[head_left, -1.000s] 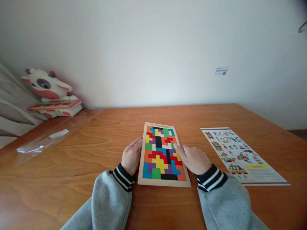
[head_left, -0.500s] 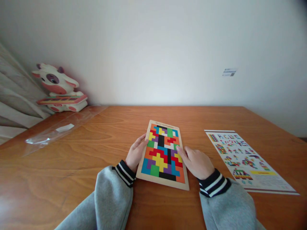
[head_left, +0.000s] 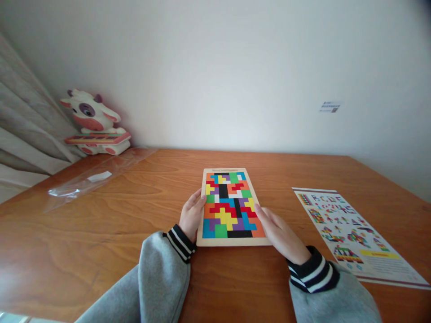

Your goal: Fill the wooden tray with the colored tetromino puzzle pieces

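Observation:
A wooden block puzzle board is in the middle of the table, packed with tetromino-like colored blocks. Its printed top edge faces the wall. At its left side, my left hand is closed on the frame, thumb on the rim and the other fingers mostly hidden behind. My right hand grips the lower right edge, its thumb resting near the orange and red blocks. The fingers under that side are out of sight. Whether the board's underside touches the table I cannot tell.
A printed sheet of block patterns lies at the right. To the left is a clear plastic bag with a white label. A cow-shaped toy keyboard stands at the back left beside a curtain. The wall borders the table's far side.
The board has turned from a slant to nearly square with the table, its near edge now level. My right hand has shifted down along its right side. The whole view has shifted slightly.

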Tool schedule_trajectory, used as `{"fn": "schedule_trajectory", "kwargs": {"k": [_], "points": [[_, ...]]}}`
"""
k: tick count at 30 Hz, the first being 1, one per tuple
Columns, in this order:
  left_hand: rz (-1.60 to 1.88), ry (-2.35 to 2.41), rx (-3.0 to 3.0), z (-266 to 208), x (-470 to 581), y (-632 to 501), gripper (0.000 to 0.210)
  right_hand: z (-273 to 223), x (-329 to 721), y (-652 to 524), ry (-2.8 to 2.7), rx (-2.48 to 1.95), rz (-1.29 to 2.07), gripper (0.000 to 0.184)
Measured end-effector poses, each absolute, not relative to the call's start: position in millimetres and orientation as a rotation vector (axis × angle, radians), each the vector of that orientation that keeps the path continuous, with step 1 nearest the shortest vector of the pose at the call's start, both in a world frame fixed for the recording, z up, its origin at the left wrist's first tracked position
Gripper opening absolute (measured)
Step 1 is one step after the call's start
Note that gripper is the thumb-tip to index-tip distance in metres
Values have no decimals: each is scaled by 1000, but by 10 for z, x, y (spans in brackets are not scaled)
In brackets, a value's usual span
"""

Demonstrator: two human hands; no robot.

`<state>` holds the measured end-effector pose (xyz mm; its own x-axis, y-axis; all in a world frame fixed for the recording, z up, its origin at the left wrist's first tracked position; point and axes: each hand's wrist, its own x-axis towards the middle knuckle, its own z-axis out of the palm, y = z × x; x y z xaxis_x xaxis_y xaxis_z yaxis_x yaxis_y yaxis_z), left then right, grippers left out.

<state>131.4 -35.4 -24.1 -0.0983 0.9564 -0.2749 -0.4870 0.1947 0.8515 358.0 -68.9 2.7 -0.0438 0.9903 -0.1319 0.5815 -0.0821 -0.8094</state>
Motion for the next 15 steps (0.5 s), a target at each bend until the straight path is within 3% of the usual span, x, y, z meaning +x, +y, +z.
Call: {"fn": "schedule_trajectory", "kwargs": {"k": [5,8,15], "points": [[1338,1084,581,-258,1309,-324,38,95,3349,-886,-942,-1093,1470,51],[1307,1039,584,-236,1331,-337,35,24,3124,-1032,-716,-993,1416,49],[1106,801,823,-239,1411,-381,45,-94,2907,-1162,-610,-994,1213,65]]}}
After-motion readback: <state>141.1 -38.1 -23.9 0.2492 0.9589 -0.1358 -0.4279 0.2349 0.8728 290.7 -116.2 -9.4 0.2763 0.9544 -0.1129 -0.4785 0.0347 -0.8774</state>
